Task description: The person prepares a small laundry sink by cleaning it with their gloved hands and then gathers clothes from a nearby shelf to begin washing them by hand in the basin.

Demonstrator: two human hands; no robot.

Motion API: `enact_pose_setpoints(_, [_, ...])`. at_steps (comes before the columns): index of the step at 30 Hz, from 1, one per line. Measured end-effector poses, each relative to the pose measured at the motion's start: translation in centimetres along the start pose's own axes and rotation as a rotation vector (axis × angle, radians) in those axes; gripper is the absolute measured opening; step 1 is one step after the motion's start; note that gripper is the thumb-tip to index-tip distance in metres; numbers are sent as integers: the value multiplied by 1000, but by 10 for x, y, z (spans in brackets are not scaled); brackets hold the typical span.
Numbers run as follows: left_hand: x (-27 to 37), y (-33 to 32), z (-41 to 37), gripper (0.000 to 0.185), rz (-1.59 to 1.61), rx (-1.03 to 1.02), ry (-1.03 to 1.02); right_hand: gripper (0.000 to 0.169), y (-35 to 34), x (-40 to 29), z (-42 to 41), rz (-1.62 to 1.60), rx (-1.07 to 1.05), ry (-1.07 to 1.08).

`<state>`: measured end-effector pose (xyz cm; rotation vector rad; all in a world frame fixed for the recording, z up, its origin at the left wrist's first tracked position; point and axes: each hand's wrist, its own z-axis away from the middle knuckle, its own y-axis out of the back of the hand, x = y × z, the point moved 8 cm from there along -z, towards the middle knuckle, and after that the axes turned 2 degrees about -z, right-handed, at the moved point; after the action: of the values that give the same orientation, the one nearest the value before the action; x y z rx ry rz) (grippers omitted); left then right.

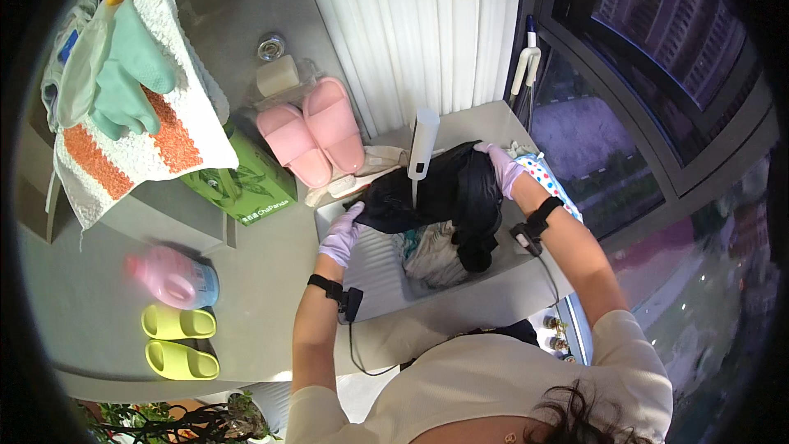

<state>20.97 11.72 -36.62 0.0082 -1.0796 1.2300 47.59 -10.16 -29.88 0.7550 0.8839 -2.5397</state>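
Note:
A black cloth garment (425, 197) is stretched between my two gloved hands above the sink (370, 277), behind and partly under the white faucet (424, 145). My left hand (343, 235), in a thin lilac glove, grips its left end near the sink's rim. At the upper right my right hand (502, 168), gloved alike, grips the other end. Part of the garment hangs down at the right into the basin. Below it lies pale, wet-looking cloth (434, 256), with a patch of teal showing. The sink's left side is a ribbed washboard slope.
Pink slippers (317, 132) and a green box (246, 185) stand behind the sink. Left on the counter are a pink detergent bottle (175, 277) and lime-green slippers (180, 342). Teal rubber gloves (126, 74) hang over a towel (185, 117). A polka-dot packet (545, 179) sits beside my right forearm.

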Motion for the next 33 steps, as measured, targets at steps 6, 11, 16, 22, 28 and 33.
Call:
enact_pose_setpoints(6, [2, 31, 8, 13, -174, 82, 75, 38, 4, 1, -17, 96, 19, 93])
enact_pose_setpoints(11, [-13, 72, -9, 9, -72, 41, 100, 32, -13, 2, -4, 1, -80, 51])
enact_pose_setpoints(16, [-37, 67, -14, 13, -10, 79, -48, 26, -22, -19, 28, -240, -208, 252])
enact_pose_setpoints(22, [-47, 30, -32, 26, 40, 53, -160, 22, 2, -41, 44, -171, -148, 316])
enact_pose_setpoints(28, [-81, -25, -54, 25, 19, -49, -15, 18, 15, -62, 80, -179, -214, 417])
enact_pose_setpoints(33, [-80, -54, -55, 20, 37, -133, -6, 22, 37, -68, 85, 236, -18, 501])
